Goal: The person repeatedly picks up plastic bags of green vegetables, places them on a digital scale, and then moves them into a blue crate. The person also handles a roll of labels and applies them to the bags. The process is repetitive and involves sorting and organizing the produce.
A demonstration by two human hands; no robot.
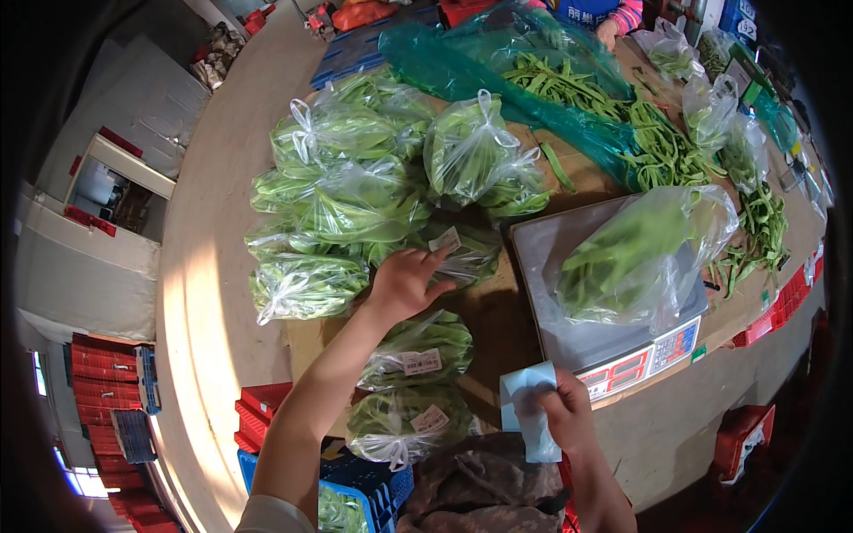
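Note:
My left hand (408, 283) reaches over a bag of green bean pods (473, 256), its fingers at a printed label (445, 241) on the plastic. In my right hand (565, 406) is a pale blue strip of label backing (531, 410), curled over itself. Two labelled bags of green pods, one (420, 350) below my left hand and another (406, 420) nearer me, lie at the table's near side. Unlabelled-looking knotted bags (353, 200) are piled at the left. On the digital scale (566, 333) rests a large open-topped bag of pods (620, 260).
Loose green pods (666, 150) and green mesh-like plastic sheeting (453, 66) cover the table's far part. Another person's hand (607, 33) is at the far edge. A blue crate (363, 496) stands near me, red crates (263, 413) beside it. More small bags (710, 110) lie far right.

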